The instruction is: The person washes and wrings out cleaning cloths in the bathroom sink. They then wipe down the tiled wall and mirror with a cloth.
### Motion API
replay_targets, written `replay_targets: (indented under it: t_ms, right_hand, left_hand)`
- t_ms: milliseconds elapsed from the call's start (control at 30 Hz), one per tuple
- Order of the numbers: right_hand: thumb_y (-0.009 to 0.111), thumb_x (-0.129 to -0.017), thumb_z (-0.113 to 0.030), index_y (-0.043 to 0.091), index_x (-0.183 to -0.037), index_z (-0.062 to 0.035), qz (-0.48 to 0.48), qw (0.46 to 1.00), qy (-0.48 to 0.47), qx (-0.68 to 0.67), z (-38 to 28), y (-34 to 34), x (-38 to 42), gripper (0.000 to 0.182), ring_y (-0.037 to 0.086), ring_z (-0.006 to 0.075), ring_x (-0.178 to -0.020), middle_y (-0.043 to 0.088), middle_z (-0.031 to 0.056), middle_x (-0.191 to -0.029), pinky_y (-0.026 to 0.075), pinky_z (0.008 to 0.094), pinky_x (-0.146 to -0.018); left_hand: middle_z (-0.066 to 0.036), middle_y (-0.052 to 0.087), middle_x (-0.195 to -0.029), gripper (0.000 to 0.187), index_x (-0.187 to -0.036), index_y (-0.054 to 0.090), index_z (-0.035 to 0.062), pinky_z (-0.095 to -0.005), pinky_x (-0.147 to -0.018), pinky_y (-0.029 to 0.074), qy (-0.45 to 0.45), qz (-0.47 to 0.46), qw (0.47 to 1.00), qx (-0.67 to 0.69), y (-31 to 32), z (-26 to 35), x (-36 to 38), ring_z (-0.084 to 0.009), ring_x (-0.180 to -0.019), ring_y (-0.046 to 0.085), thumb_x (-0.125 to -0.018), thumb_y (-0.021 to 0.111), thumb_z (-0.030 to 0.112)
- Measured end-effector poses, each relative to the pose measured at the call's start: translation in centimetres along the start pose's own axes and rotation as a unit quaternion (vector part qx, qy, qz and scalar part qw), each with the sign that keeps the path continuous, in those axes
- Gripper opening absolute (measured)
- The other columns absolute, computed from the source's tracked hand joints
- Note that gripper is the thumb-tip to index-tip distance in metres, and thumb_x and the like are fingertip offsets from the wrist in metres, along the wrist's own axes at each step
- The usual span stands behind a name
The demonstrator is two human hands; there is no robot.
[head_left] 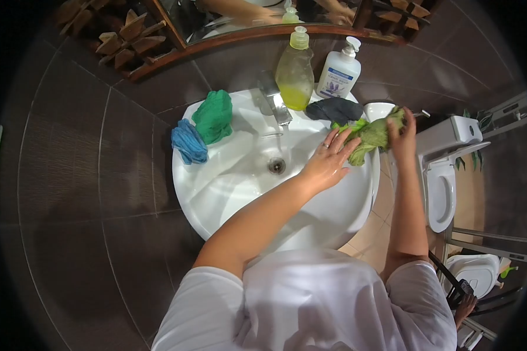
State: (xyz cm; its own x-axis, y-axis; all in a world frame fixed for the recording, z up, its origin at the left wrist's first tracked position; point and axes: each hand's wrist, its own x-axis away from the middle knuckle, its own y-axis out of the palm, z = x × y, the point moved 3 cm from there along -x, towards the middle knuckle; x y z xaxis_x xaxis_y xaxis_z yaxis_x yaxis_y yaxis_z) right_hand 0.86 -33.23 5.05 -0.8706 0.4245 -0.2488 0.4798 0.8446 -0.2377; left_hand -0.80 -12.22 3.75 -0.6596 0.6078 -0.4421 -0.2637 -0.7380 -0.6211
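An olive-green cloth (373, 136) lies bunched at the right rim of the white sink (202, 207). My right hand (402, 140) grips its outer end, fingers curled round the fabric. My left hand (328, 164), with a ring on one finger, reaches over the basin. Its fingers are stretched out and apart, with the tips against the near end of the olive cloth. A brighter green cloth (352, 125) shows partly behind those fingertips. Just beyond it a dark grey cloth (334, 109) rests on the back rim.
On the left rim sit a green cloth (214, 117) and a blue cloth (189, 142). Behind the basin stand the faucet (275, 102), a yellow soap bottle (294, 76) and a white hand wash pump bottle (338, 71). A toilet (440, 190) is to the right.
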Motion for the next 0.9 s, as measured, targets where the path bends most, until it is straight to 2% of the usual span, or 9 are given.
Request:
replay_targets:
  t_ms: [67,200,267,300,400,533,600,733,900]
  right_hand:
    - [0.054,-0.084,-0.019,0.042,-0.122,-0.0090,-0.014,0.940,-0.101,0.326,2.9,1.1,1.5,0.040,0.048,0.0318,-0.106,0.044,0.0220,-0.120,0.040,0.0362,-0.087]
    - [0.045,-0.088,-0.024,0.047,-0.120,-0.0118,-0.060,0.946,-0.080,0.309,3.8,2.3,2.8,0.034,0.037,0.0378,-0.117,0.034,0.0234,-0.129,0.032,0.0380,-0.095]
    - [0.043,-0.089,-0.025,0.046,-0.121,-0.0117,-0.045,0.955,-0.065,0.286,3.5,2.2,2.8,0.035,0.036,0.0385,-0.117,0.033,0.0237,-0.129,0.032,0.0385,-0.096]
    - [0.042,-0.090,-0.027,0.045,-0.122,-0.0115,-0.034,0.948,-0.081,0.306,3.3,1.9,2.7,0.036,0.034,0.0382,-0.118,0.031,0.0226,-0.131,0.030,0.0403,-0.096]
    - [0.042,-0.090,-0.029,0.044,-0.123,-0.0116,0.032,0.935,-0.097,0.339,1.1,1.4,2.7,0.037,0.032,0.0375,-0.119,0.030,0.0209,-0.132,0.028,0.0420,-0.097]
    - [0.050,-0.086,-0.019,0.047,-0.117,-0.0069,0.044,0.942,-0.230,0.240,-5.1,3.9,3.8,0.033,0.035,0.0331,-0.118,0.031,0.0193,-0.130,0.029,0.0395,-0.096]
    - [0.053,-0.083,-0.012,0.053,-0.107,-0.0035,-0.036,0.945,-0.276,0.172,-7.1,6.2,4.9,0.025,0.046,0.0291,-0.106,0.048,0.0157,-0.113,0.035,0.0361,-0.092]
    - [0.054,-0.082,-0.010,0.057,-0.099,-0.0023,-0.279,0.947,-0.138,0.083,-6.8,11.8,7.1,0.019,0.058,0.0220,-0.082,0.059,0.0113,-0.091,0.045,0.0305,-0.073]
    - [0.054,-0.082,-0.008,0.055,-0.101,-0.0001,-0.383,0.920,0.079,0.019,-1.5,18.6,7.2,0.020,0.057,0.0115,-0.071,0.059,0.0068,-0.086,0.046,0.0231,-0.065]
  left_hand:
    - [-0.017,0.023,-0.134,0.071,-0.130,0.024,0.0088,-0.0457,-0.095,0.032,-0.059,-0.123,0.986,-0.092,2.9,-2.5,0.6,-0.0417,-0.121,0.023,-0.071,0.064,0.015]
    - [-0.017,0.031,-0.130,0.059,-0.127,0.034,0.0081,-0.0418,-0.093,0.036,-0.074,-0.073,0.989,-0.101,0.9,-2.8,2.6,-0.0374,-0.119,0.031,-0.074,0.060,0.013]
    - [-0.014,0.046,-0.119,0.043,-0.118,0.046,0.0102,-0.0395,-0.094,0.035,-0.093,-0.034,0.989,0.112,-2.4,-3.8,4.2,-0.0309,-0.113,0.042,-0.077,0.058,0.014]
    - [-0.012,0.057,-0.101,0.026,-0.104,0.056,0.0097,-0.0367,-0.089,0.039,-0.167,0.026,0.984,0.064,-4.9,-4.3,4.6,-0.0272,-0.101,0.051,-0.079,0.055,0.012]
    - [-0.011,0.058,-0.086,0.014,-0.086,0.058,0.0074,-0.0375,-0.077,0.041,-0.065,0.197,0.956,-0.206,-14.3,-7.7,5.2,-0.0299,-0.083,0.053,-0.074,0.051,0.008]
    - [-0.011,0.047,-0.116,0.036,-0.106,0.055,0.0135,-0.0397,-0.089,0.037,-0.322,0.196,0.814,-0.442,-22.2,-11.2,8.6,-0.0309,-0.108,0.042,-0.071,0.061,0.020]
    - [-0.016,0.042,-0.121,0.045,-0.112,0.052,0.0146,-0.0396,-0.092,0.035,-0.493,0.185,0.752,-0.396,-22.8,-11.6,10.7,-0.0324,-0.111,0.040,-0.069,0.062,0.022]
    - [-0.018,0.039,-0.121,0.046,-0.113,0.050,0.0151,-0.0393,-0.093,0.034,-0.501,0.163,0.815,-0.241,-22.3,-11.2,12.9,-0.0335,-0.111,0.040,-0.068,0.061,0.020]
    - [-0.017,0.042,-0.117,0.048,-0.109,0.051,0.0130,-0.0400,-0.091,0.035,-0.264,0.235,0.934,-0.057,-18.8,-4.6,10.1,-0.0336,-0.108,0.042,-0.064,0.066,0.009]
